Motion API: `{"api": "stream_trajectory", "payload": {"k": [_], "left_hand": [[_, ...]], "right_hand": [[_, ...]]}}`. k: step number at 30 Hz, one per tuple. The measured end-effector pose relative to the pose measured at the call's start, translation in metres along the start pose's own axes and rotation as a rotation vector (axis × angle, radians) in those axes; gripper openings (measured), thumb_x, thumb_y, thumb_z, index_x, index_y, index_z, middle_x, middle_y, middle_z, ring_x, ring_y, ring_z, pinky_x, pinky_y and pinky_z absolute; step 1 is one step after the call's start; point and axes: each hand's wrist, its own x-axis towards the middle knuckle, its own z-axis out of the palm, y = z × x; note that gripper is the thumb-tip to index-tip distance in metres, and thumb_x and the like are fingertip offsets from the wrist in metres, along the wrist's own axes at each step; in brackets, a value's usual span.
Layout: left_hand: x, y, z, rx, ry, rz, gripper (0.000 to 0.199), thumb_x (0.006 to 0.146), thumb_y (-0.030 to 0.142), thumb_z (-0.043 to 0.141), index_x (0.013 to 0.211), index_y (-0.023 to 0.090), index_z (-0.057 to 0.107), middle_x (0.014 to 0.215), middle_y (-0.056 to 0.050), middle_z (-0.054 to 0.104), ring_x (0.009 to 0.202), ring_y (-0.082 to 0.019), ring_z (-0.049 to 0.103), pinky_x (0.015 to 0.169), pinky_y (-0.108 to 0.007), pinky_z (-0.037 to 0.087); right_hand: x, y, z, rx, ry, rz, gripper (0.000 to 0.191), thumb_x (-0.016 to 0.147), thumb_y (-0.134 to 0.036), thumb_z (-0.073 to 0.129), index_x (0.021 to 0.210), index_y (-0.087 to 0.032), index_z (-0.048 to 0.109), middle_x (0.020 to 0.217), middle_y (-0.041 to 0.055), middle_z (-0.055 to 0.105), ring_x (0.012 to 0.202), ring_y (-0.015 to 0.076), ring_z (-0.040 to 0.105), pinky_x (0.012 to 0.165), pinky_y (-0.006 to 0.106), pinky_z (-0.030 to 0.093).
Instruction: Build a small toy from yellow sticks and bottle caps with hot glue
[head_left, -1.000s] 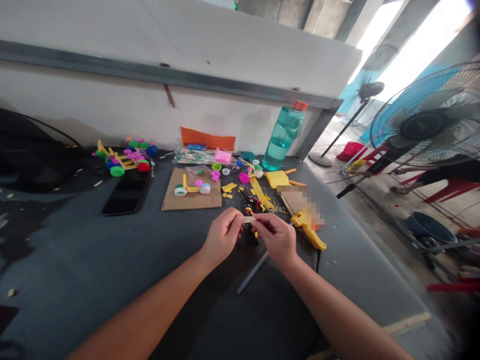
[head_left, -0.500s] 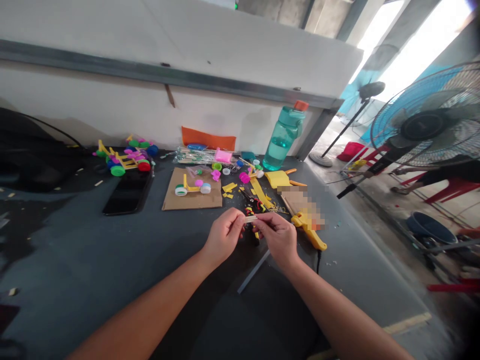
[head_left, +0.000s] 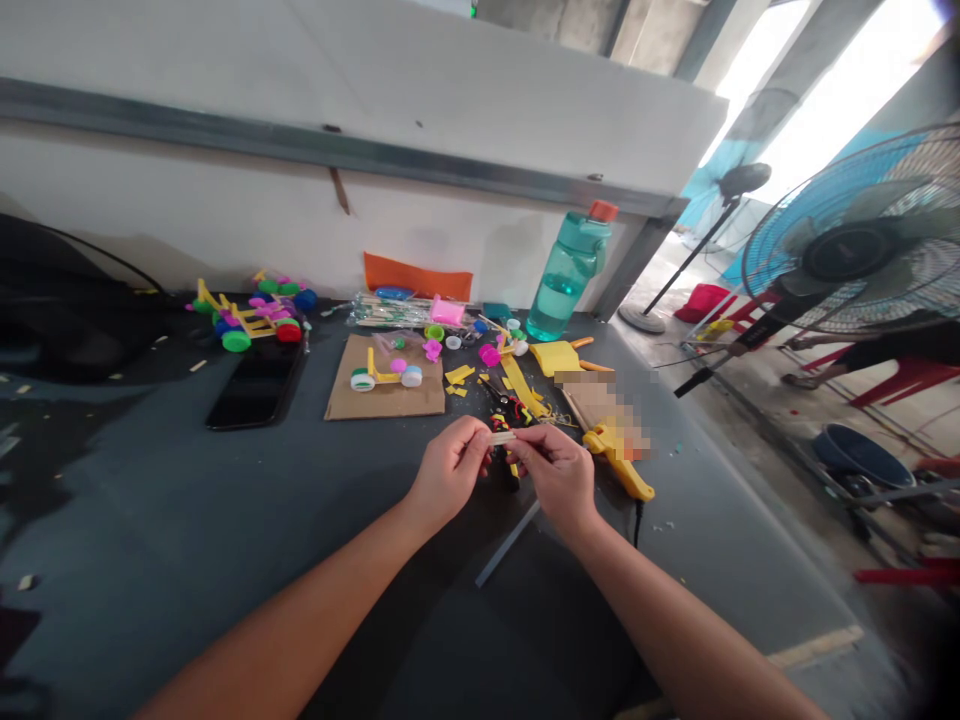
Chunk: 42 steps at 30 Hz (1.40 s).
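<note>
Between my fingertips I hold short pale wooden sticks (head_left: 502,438), side by side; their ends are hidden by my fingers. My left hand (head_left: 452,462) pinches the left end and my right hand (head_left: 556,473) the right end. Just beyond and below them lie pliers (head_left: 511,408) with red, yellow and black handles, partly covered by my hands. A translucent glue stick (head_left: 508,545) rests on the table under my right hand. To the right is a yellow glue gun (head_left: 619,464) with a black cord.
A small toy car (head_left: 386,375) with bottle-cap wheels stands on cardboard (head_left: 384,404). More cap-wheeled toys (head_left: 251,318) sit beside a black phone (head_left: 255,386). Yellow scraps (head_left: 459,377) and a teal bottle (head_left: 564,280) are farther back. A large fan (head_left: 840,250) stands off the table's right edge.
</note>
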Motion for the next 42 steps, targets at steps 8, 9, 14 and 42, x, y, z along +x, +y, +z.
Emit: {"api": "stream_trajectory", "payload": {"k": [8,9,14,42], "left_hand": [[0.0005,-0.0012,0.0005,-0.012,0.007,-0.002,0.030,0.092,0.035,0.037,0.070,0.018,0.047,0.065,0.002,0.048,0.060,-0.012,0.048,0.058,-0.024,0.037],[0.0005,-0.0014,0.0006,-0.013,0.008,-0.003,0.030,0.092,0.035,0.037,0.070,0.018,0.047,0.065,0.002,0.048,0.060,-0.012,0.048,0.058,-0.024,0.037],[0.0010,-0.0008,0.0001,-0.014,0.007,-0.005,0.029,0.092,0.035,0.038,0.070,0.018,0.048,0.066,0.002,0.048,0.060,-0.011,0.049,0.057,-0.023,0.039],[0.0013,-0.0047,-0.0011,-0.038,-0.008,-0.043,0.031,0.091,0.038,0.038,0.070,0.018,0.049,0.063,0.002,0.049,0.057,-0.011,0.049,0.054,-0.023,0.038]], "right_hand": [[0.0002,0.0027,0.0003,0.015,-0.001,0.001,0.012,0.075,-0.031,0.066,0.080,-0.020,0.067,0.060,-0.0011,0.064,0.050,0.0118,0.058,0.046,0.022,0.048],[0.0003,0.0028,0.0006,0.019,0.000,0.003,0.012,0.075,-0.031,0.066,0.080,-0.020,0.067,0.060,-0.0011,0.064,0.050,0.0119,0.058,0.046,0.022,0.048],[0.0010,0.0011,0.0031,0.099,-0.011,0.040,0.014,0.073,-0.030,0.066,0.083,-0.019,0.065,0.066,-0.0004,0.065,0.056,0.0135,0.062,0.045,0.022,0.049],[0.0005,0.0055,-0.0039,-0.185,-0.059,-0.206,0.020,0.077,-0.026,0.063,0.097,-0.023,0.067,0.086,0.0025,0.070,0.071,0.0144,0.066,0.067,0.025,0.055]]}}
